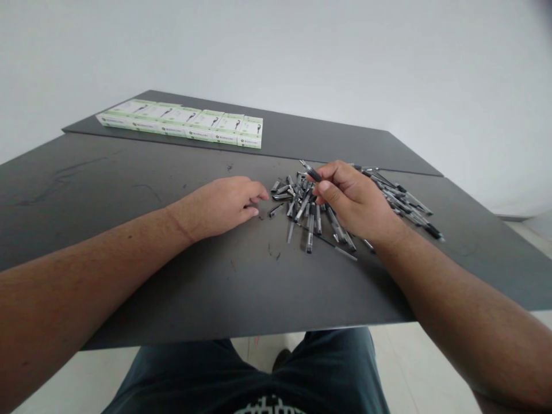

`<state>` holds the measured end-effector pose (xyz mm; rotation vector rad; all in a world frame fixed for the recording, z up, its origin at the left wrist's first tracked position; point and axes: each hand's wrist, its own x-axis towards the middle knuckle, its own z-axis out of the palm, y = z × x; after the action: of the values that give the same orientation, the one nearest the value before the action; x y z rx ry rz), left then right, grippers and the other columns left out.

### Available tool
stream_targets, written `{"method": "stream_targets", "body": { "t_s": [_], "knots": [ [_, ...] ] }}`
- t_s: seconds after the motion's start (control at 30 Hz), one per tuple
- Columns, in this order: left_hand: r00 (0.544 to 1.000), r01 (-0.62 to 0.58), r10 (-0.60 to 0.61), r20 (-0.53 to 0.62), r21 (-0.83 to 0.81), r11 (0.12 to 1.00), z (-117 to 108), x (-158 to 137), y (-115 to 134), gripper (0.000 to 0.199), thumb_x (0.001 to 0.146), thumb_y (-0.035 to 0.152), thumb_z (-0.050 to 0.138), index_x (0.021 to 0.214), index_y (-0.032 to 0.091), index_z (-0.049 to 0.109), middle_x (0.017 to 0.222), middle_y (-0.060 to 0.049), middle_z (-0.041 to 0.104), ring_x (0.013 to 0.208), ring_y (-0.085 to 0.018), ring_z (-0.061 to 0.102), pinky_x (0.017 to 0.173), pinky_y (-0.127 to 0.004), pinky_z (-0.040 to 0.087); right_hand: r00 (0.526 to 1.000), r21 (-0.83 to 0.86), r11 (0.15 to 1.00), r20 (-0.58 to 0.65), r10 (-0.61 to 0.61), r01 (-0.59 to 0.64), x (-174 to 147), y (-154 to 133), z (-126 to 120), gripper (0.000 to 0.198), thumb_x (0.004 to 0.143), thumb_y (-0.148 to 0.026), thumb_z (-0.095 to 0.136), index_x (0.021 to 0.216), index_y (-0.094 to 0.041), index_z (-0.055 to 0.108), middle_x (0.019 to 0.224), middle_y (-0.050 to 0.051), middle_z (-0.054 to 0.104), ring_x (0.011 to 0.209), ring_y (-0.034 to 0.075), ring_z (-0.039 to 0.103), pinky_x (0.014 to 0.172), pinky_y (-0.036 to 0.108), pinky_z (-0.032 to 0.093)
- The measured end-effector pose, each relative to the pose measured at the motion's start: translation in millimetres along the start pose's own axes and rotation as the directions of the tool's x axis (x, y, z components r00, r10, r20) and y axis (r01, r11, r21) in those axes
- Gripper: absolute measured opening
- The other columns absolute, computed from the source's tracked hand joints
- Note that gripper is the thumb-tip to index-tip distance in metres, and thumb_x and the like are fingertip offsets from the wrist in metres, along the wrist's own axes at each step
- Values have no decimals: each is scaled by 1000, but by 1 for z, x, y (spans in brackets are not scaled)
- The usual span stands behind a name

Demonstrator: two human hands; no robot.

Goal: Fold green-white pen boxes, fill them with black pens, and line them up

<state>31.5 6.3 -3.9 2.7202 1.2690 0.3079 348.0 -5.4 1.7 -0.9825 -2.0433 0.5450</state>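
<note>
A pen with a black grip and a clear, pointed end is pinched between the thumb and fingers of my right hand. Its tip points up and to the left, above a loose pile of pen parts, mostly clear barrels and black pieces. My left hand hovers at the left edge of this pile, palm turned inward. Thumb and fingers there are apart, with nothing visible between them. A small cap-like piece lies just beyond its fingertips. Part of the pile is hidden behind my right hand.
Several pens lie in a heap beyond my right wrist. A row of white and green boxes stands at the back left. A thin black refill lies nearer me on the dark table. A wall rises behind.
</note>
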Motion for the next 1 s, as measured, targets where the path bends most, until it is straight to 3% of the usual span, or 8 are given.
{"method": "stream_targets", "body": {
  "t_s": [0.13,0.3,0.57,0.77,1.0],
  "knots": [
    [1000,16,-17,24,44,999,-4,-5,-6,50,102,40,65,143,15,80,130,-16,83,119,-32,78,113,-42,58,1000,6,1000,5,5,-5,0,0,-1,47,117,-70,62,123,-27,79,101,6,77,86,26,74,82,43,58],
    [998,26,-30,50,94,995,-7,-7,-10,45,99,30,60,136,21,84,129,-12,86,120,-31,79,112,-40,59,1000,5,1000,-2,6,-6,0,-1,-1,50,116,-74,63,121,-27,79,99,5,78,84,25,75,81,44,57],
    [998,11,-18,64,99,995,-5,-1,-6,34,104,36,60,118,21,88,117,-13,86,113,-32,79,104,-42,58,1000,-6,1000,9,4,-4,0,-2,-1,49,116,-74,62,120,-27,78,97,5,76,85,26,73,81,44,57],
    [999,-17,14,33,89,996,-2,-1,-9,25,100,29,60,101,22,84,105,-11,84,100,-29,78,93,-41,57,999,-16,1000,37,19,-19,-1,-1,0,42,118,-66,63,123,-27,78,97,5,77,86,26,73,81,43,55],
    [1000,-28,27,13,95,995,0,-2,-12,20,95,28,63,97,23,82,102,-11,84,97,-29,77,89,-41,57,997,-68,997,77,-23,28,0,-5,2,32,118,-55,65,120,-25,78,95,4,79,86,25,72,82,42,55]
  ]
}}
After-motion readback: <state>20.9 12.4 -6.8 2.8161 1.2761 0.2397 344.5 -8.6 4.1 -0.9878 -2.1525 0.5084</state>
